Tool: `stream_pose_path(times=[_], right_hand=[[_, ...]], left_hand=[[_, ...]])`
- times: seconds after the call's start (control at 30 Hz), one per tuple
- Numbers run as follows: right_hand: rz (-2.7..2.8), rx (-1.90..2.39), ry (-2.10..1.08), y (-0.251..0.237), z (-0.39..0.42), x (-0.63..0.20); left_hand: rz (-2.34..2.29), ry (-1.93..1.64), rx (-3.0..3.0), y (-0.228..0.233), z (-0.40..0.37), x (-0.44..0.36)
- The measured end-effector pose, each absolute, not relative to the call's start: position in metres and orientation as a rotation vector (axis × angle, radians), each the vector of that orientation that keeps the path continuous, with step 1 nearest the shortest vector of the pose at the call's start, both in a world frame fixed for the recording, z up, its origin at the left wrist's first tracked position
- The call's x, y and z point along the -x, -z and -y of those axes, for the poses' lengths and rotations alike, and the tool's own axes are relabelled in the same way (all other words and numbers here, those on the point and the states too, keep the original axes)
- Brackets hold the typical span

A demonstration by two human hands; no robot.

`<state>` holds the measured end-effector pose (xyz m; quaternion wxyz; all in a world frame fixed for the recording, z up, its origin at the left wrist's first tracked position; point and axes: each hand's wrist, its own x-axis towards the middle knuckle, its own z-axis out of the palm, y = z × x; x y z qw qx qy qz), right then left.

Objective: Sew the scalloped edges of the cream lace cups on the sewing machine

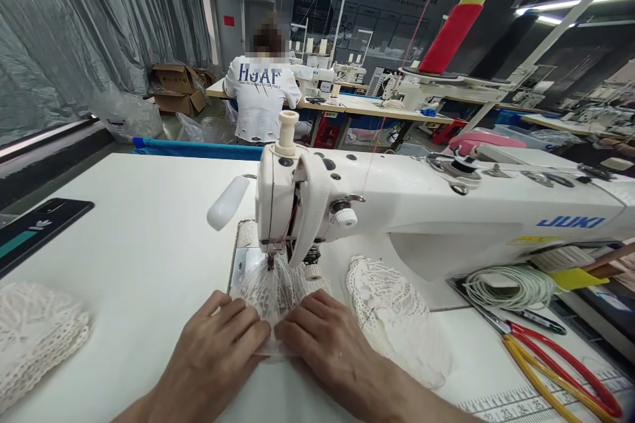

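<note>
Left hand: the left hand [218, 344] lies flat, palm down, fingers pressed together and stretched forward, holding the near edge of the lace piece [278, 287] against the table; nothing is pinched.
Right hand: the right hand [325, 337] lies the same way just beside the left, fingertips nearly meeting it over the lace, pressing it flat.
Lace piece: white openwork fabric, fanned out from under both hands up to the needle, directly ahead of the fingertips.
Sewing machine: a white sewing machine [421, 205] stands just beyond the hands, its needle end over the lace, its arm running off to the right.
Second lace: a lace heap [391, 310] lies just right of the right hand, under the machine's arm.
Third lace: another lace pile [34, 337] sits well to the left, at the table's edge.
Scissors: red-and-yellow scissors [550, 360] lie far right of the hands, near a coiled cord [510, 287].
Thread: a red thread cone [451, 33] stands above and behind the machine.
Table: the white table [139, 238] bears all of it.
Beyond: a person in a white shirt [262, 99] sits with their back turned at another bench.
</note>
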<state>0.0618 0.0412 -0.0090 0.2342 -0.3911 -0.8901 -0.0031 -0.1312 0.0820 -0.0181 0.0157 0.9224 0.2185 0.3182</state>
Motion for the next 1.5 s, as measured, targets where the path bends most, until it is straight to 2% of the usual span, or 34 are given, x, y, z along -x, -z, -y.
stream_pose_path(times=[0.63, 1.07, 1.3, 1.5], right_hand=[[2.536, 1.026, -0.043, -0.001, -0.035, -0.067], [2.571, 0.979, 0.031, 0.001, -0.035, -0.066], [2.400, 0.960, -0.054, 0.014, -0.044, -0.069], [2.371, 1.154, 0.136, 0.017, -0.054, -0.073]], left_hand=[[-0.571, -0.954, -2.852, 0.037, -0.079, 0.139], [-0.514, -1.114, -3.037, 0.016, -0.080, 0.129], [-0.552, -1.203, -3.083, 0.013, -0.081, 0.124], [-0.604, -1.173, -3.084, 0.023, -0.095, 0.126]])
